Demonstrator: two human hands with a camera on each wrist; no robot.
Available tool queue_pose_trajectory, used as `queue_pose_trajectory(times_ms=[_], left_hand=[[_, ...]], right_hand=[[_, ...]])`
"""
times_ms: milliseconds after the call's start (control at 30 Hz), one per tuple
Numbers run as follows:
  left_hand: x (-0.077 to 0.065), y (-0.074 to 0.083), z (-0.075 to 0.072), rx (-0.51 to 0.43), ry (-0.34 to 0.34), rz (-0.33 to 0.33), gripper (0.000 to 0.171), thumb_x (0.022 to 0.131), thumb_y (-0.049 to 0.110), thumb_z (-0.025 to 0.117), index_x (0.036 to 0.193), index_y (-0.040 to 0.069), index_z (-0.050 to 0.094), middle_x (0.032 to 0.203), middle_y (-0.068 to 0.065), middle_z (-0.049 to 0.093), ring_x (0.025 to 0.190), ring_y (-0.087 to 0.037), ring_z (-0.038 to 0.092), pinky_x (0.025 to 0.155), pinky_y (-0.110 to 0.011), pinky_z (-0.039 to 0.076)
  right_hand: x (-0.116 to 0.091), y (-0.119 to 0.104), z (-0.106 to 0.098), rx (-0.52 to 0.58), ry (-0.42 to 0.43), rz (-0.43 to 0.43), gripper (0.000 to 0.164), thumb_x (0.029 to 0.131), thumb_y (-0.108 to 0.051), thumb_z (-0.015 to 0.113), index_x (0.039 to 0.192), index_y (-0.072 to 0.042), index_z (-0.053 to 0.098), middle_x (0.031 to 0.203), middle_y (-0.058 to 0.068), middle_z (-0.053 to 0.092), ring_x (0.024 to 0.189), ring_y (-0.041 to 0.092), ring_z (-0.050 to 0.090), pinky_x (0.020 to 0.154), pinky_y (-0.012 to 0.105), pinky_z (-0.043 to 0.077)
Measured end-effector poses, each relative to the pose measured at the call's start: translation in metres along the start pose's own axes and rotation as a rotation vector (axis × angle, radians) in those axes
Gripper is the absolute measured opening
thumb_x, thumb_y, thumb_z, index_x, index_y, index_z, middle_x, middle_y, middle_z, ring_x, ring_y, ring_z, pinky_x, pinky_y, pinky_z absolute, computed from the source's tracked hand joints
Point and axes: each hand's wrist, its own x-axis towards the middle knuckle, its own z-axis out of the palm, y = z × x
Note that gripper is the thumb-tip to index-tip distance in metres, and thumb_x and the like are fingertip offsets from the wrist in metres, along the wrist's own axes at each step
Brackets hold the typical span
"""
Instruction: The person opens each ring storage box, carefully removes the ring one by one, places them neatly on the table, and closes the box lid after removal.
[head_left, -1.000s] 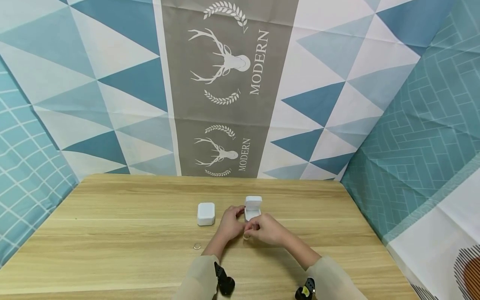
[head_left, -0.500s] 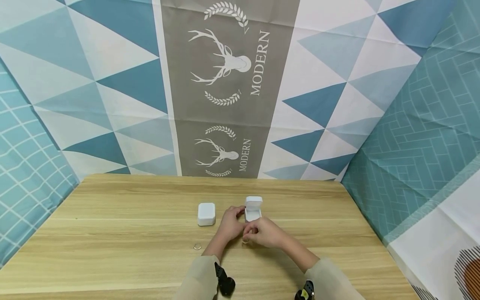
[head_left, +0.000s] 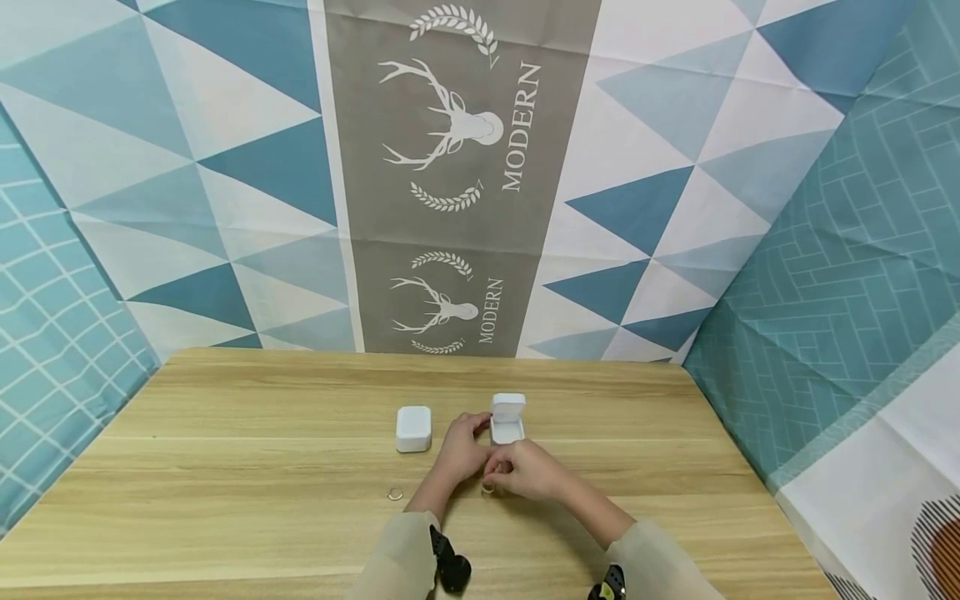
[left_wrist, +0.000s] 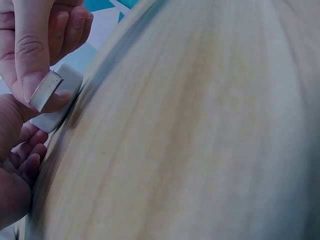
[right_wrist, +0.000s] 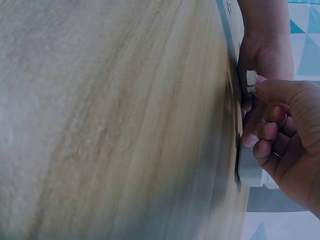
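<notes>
My right hand [head_left: 527,472] pinches a ring [right_wrist: 251,81] between thumb and index finger, above the table just in front of an open white ring box [head_left: 508,408]. In the left wrist view the ring [left_wrist: 45,91] shows as a broad pale band with a small gap. My left hand [head_left: 458,450] holds the ring box from its left and front side, thumb toward me. The box's lid stands up at the back; its front is partly hidden behind my hands.
A closed white ring box [head_left: 413,428] stands left of my left hand. A second ring [head_left: 395,493] lies on the wooden table [head_left: 247,483], left of my left wrist. A patterned cloth wall [head_left: 442,250] rises behind the table's back edge.
My right hand has drawn slightly toward me and to the left with the ring, away from the open box. The left hand and both boxes stay in place.
</notes>
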Motion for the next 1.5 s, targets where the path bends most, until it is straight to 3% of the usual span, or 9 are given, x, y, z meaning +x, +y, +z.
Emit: queue_pose_trajectory(times_ms=[367,1500], left_hand=[[-0.0005,-0.0004,0.0001,-0.010,-0.012,-0.002,0.061,0.073,0.020,0.079,0.125,-0.003,0.056,0.111,-0.014,0.060,0.109,-0.030,0.054,0.098,-0.046,0.043],[-0.0011,0.0014,-0.0018,-0.030,-0.015,-0.006,0.057,0.073,0.017,0.079,0.123,-0.002,0.058,0.110,-0.013,0.060,0.108,-0.030,0.054,0.098,-0.047,0.043]], right_hand=[[-0.0014,0.0001,0.0032,-0.006,-0.023,0.003,0.008,0.086,-0.016,0.066,0.080,-0.011,0.070,0.077,-0.005,0.067,0.053,-0.006,0.046,0.048,0.013,0.041],[0.0008,0.0026,0.0097,-0.092,-0.030,-0.045,0.007,0.085,-0.015,0.067,0.079,-0.012,0.070,0.072,-0.007,0.066,0.058,-0.008,0.045,0.053,0.012,0.041]])
